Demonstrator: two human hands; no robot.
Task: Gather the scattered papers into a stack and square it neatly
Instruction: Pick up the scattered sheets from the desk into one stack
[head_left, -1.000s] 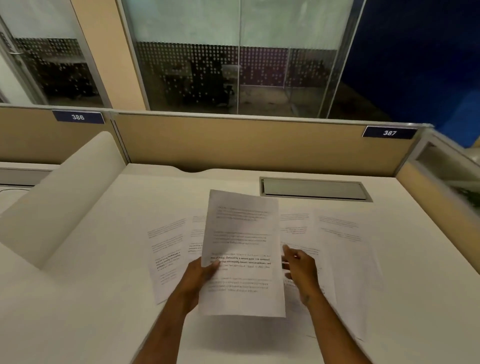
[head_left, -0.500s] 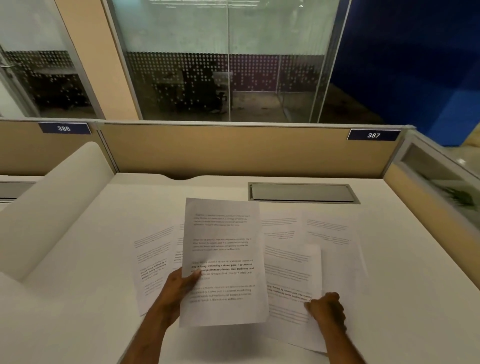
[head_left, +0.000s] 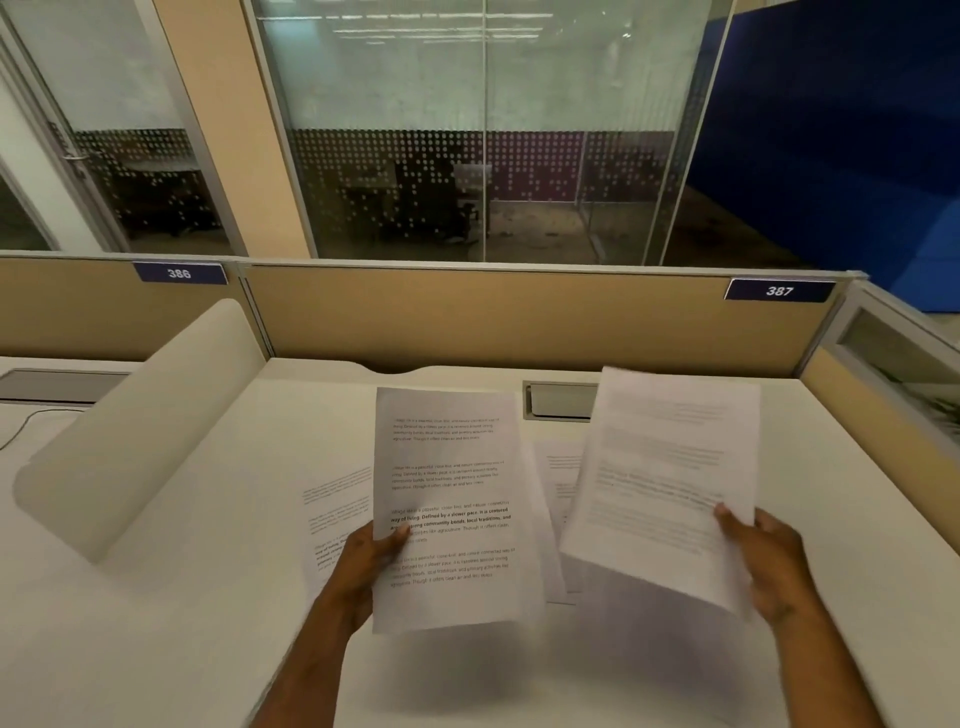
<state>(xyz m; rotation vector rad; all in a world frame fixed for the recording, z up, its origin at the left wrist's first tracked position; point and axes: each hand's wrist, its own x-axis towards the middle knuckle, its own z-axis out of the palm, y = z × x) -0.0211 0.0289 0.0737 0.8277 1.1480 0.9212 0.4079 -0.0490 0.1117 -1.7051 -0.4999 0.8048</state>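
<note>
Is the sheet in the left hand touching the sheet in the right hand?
Apart. The head view shows a strip of desk and flat papers between the left-hand sheet and the right-hand sheet, each lifted by its own hand.

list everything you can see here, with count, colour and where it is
held papers: 2, white, printed; one raised in each hand
papers on desk: at least 2, white, flat behind the held ones
desk: 1, white, fills foreground
divider: 1, white, rounded, desk's left side
partition: 1, tan, along desk's back
number plates: 2, dark blue, 386 and 387, atop partition
cable hatch: 1, grey, desk's back, partly hidden
left hand: grip on left paper's edge
right hand: grip on right paper's edge
</note>
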